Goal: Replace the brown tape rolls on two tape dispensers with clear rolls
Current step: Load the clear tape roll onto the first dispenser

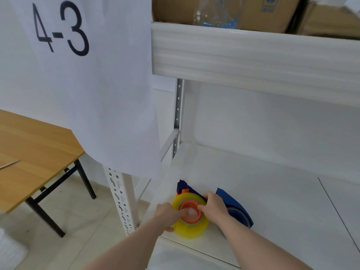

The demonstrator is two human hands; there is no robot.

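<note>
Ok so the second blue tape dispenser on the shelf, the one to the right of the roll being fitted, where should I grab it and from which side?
Grip the second dispenser across its flat blue side plates, coming from above and the right. It stands on the shelf with that side open, while the right hand and the clear roll crowd its left.

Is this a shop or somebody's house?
Probably neither: it looks like a storeroom or packing room. White metal shelves hold cardboard boxes, a paper sign reads 4-3, and hands work on tape dispensers.
</note>
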